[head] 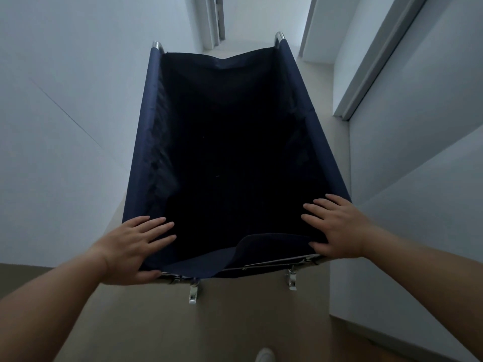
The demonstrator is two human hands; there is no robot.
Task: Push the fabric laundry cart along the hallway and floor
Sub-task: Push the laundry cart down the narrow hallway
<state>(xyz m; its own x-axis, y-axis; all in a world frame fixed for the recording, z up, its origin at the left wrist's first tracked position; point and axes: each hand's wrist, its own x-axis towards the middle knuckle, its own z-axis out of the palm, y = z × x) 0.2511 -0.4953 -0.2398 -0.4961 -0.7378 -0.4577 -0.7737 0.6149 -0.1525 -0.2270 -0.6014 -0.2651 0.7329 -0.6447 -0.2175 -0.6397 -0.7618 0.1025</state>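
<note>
A navy-blue fabric laundry cart (146,142) on a chrome frame fills the middle of the head view, its dark inside showing nothing. My left hand (133,250) rests on the near left corner of its rim, fingers spread over the fabric and thumb hooked under the edge. At the near right corner my right hand (337,229) lies the same way, fingers spread, thumb against the near rim. Two chrome caster brackets (194,293) stick out below the near edge.
The cart stands in a narrow hallway with white walls close on both sides. A door frame (376,64) lies on the right and another doorway (218,19) ahead on the left. Beige floor (198,330) runs under me; a white shoe tip (265,355) shows at the bottom.
</note>
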